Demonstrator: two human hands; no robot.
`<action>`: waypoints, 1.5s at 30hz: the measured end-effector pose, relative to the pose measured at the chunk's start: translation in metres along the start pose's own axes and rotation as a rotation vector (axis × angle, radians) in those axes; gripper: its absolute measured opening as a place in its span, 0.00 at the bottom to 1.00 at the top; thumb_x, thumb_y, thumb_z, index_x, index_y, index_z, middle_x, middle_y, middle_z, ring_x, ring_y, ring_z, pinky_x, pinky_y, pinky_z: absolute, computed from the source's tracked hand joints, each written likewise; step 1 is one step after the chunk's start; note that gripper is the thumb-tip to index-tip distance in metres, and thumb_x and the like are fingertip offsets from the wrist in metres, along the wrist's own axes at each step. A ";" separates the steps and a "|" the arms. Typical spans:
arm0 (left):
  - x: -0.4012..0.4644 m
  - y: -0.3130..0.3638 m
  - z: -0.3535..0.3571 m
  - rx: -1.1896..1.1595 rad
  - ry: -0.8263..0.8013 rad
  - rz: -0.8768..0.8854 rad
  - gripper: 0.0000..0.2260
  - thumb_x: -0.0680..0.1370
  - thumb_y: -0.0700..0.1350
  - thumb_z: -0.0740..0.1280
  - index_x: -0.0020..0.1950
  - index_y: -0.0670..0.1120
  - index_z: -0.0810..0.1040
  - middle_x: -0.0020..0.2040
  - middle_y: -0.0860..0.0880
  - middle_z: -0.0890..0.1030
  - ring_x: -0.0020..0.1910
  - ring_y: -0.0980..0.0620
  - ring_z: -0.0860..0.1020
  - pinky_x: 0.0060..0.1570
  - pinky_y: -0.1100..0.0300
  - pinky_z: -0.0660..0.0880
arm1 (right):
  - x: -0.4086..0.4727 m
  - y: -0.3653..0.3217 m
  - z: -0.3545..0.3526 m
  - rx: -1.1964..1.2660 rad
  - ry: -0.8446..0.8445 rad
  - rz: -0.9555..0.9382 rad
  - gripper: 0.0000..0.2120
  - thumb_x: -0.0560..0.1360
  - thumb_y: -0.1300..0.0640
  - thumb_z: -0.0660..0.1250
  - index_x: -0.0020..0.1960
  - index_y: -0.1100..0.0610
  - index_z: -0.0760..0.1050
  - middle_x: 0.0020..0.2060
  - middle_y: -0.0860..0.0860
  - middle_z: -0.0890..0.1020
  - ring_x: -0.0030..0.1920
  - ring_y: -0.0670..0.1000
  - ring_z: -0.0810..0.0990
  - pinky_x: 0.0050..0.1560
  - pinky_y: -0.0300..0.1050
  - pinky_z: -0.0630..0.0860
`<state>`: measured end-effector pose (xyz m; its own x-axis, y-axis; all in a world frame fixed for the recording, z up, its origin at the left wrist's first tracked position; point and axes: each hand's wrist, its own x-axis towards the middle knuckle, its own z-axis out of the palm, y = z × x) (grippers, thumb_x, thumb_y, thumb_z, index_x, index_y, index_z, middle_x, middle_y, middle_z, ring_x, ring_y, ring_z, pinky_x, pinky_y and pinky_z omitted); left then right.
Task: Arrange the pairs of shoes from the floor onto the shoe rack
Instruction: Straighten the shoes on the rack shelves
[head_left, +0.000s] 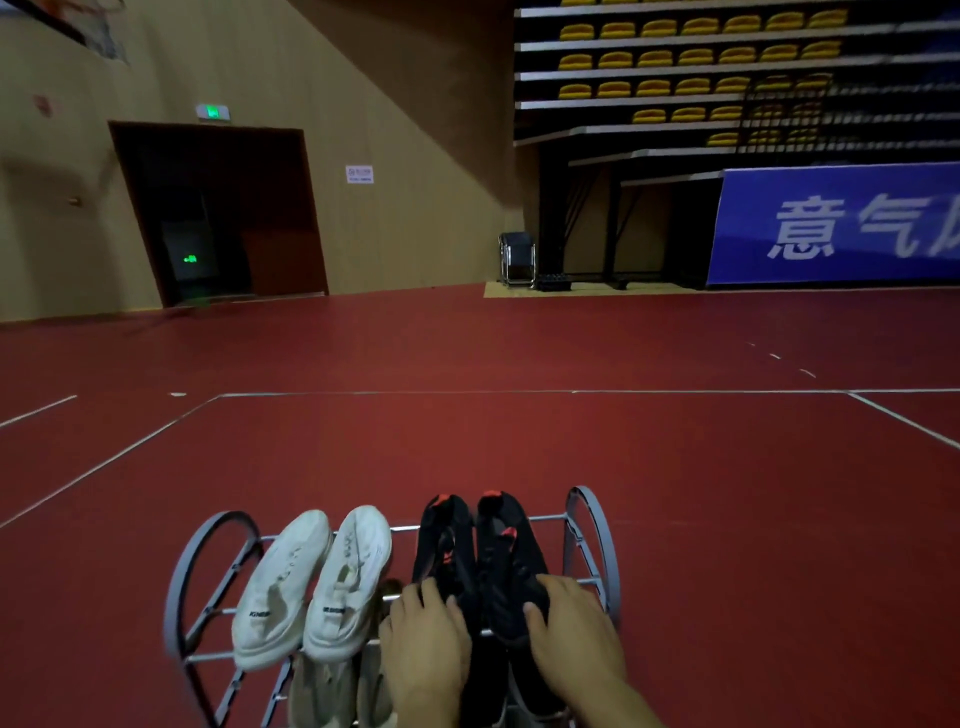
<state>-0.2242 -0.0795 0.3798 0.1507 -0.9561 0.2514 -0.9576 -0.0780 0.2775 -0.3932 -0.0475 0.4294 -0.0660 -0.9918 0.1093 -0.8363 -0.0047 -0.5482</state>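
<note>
A grey metal shoe rack (221, 540) with round end frames stands on the red floor at the bottom centre. On its top tier lie a pair of white sneakers (311, 582) on the left and a pair of black shoes with red accents (480, 545) on the right, toes pointing away. My left hand (426, 644) grips the heel of the left black shoe. My right hand (571, 629) grips the heel of the right black shoe. Beige shoes (322, 691) show on a lower tier, partly hidden.
Red sports floor with white court lines (467, 393) spreads all round the rack. Far back are a dark doorway (218, 218), a folded chair (518, 258), a blue banner (841, 223) and tiers of yellow seats.
</note>
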 end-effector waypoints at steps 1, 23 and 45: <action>0.000 0.003 0.003 -0.021 -0.030 -0.020 0.13 0.64 0.48 0.79 0.44 0.44 0.83 0.40 0.44 0.81 0.38 0.40 0.82 0.35 0.48 0.77 | 0.002 0.005 0.005 0.004 -0.003 0.006 0.20 0.80 0.44 0.58 0.71 0.46 0.67 0.67 0.42 0.73 0.67 0.48 0.70 0.66 0.46 0.70; 0.007 -0.063 0.007 -0.221 -0.213 0.347 0.30 0.76 0.70 0.59 0.74 0.58 0.70 0.73 0.61 0.63 0.77 0.59 0.51 0.74 0.59 0.60 | 0.015 0.015 0.057 0.108 -0.092 0.034 0.13 0.71 0.39 0.71 0.48 0.44 0.73 0.66 0.37 0.66 0.62 0.47 0.60 0.59 0.41 0.65; 0.017 -0.046 -0.007 -0.339 -0.074 -0.004 0.13 0.74 0.65 0.67 0.48 0.57 0.78 0.42 0.60 0.80 0.49 0.58 0.80 0.55 0.52 0.70 | 0.017 -0.002 0.057 0.251 0.131 0.160 0.13 0.70 0.36 0.70 0.36 0.43 0.74 0.46 0.43 0.74 0.57 0.54 0.73 0.58 0.50 0.71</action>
<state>-0.1754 -0.0896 0.3777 0.1241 -0.9748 0.1855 -0.8190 0.0049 0.5737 -0.3620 -0.0716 0.3851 -0.2689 -0.9577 0.1026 -0.6503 0.1019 -0.7528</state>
